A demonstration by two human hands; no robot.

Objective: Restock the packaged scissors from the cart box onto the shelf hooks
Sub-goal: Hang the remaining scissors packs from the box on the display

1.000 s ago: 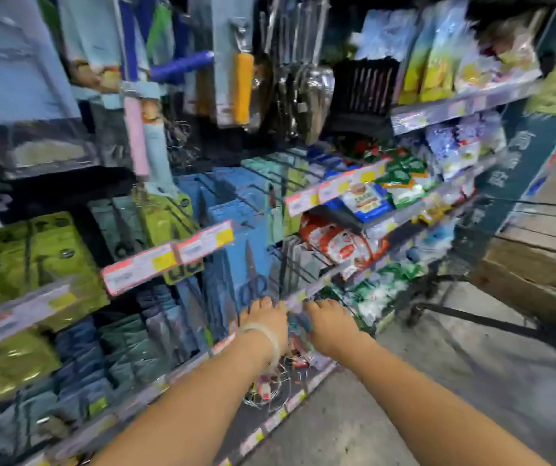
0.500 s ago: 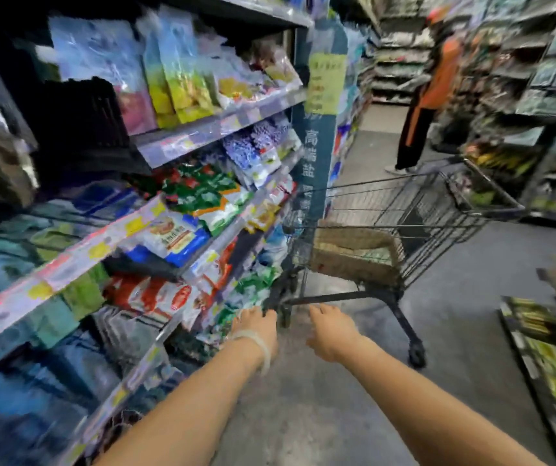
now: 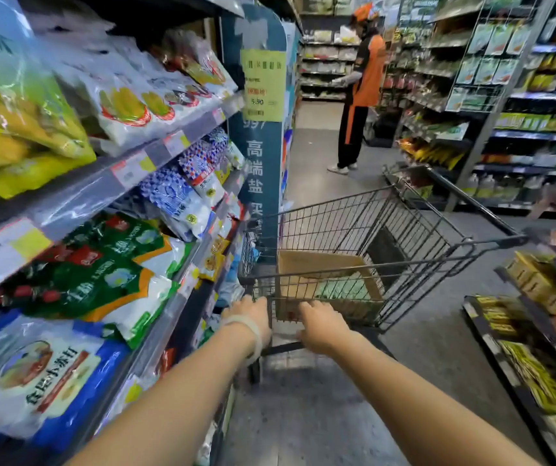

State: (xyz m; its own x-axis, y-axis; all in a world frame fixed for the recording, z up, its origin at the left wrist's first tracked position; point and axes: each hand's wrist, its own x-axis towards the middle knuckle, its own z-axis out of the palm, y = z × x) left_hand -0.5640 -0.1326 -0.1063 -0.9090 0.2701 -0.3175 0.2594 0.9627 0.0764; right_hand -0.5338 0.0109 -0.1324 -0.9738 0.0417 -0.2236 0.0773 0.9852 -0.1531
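A supermarket aisle: a wire shopping cart (image 3: 364,250) stands beside price-tagged shelves (image 3: 155,156) of bagged food, with more stocked racks (image 3: 491,105) beyond it.

brown cardboard box (image 3: 306,264) in grey wire cart (image 3: 404,237); pale green packs (image 3: 343,287) inside; white wristband (image 3: 253,331); orange-black uniform (image 3: 367,72); yellow price sign (image 3: 263,85).

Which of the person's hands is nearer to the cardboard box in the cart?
Right. The right hand reaches directly in front of the cardboard box, outside the cart's wire; the left hand is off the box's left side, at the cart's corner.
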